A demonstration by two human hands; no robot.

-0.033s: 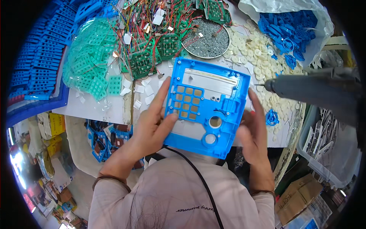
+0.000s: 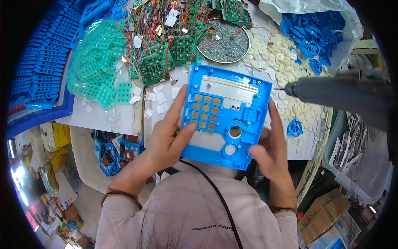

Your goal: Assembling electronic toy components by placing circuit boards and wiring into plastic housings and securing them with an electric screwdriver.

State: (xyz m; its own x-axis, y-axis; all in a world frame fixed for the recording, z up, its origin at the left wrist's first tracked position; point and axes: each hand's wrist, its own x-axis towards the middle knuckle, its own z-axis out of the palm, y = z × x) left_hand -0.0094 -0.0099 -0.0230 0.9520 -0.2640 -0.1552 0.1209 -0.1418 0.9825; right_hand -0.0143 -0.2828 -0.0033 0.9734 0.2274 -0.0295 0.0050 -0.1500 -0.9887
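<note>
A blue plastic housing panel (image 2: 244, 141) is held up in front of me, its ribbed inner face showing. It has a keypad grid of square openings, a long window at the top and two round holes. My left hand (image 2: 166, 135) grips its left edge, thumb on the front beside the keypad grid, fingers partly hidden behind. My right hand (image 2: 275, 151) closes on the right edge, thumb at the lower right and fingers along the side and behind. A dark electric screwdriver (image 2: 315, 89) points in from the right, its tip close to the panel's upper right edge but apart from it.
Green circuit boards (image 2: 157, 66) with red wires lie behind, beside a round dish of screws (image 2: 226, 43). Green rubber keypads (image 2: 99, 70) and stacked blue parts (image 2: 45, 54) fill the left. White round pieces (image 2: 286, 62), a blue ring part (image 2: 294, 128) and a bag of blue parts (image 2: 311, 31) are right.
My right thumb has moved left onto the panel's lower right edge. The panel has shifted very slightly. The left hand keeps its grip.
</note>
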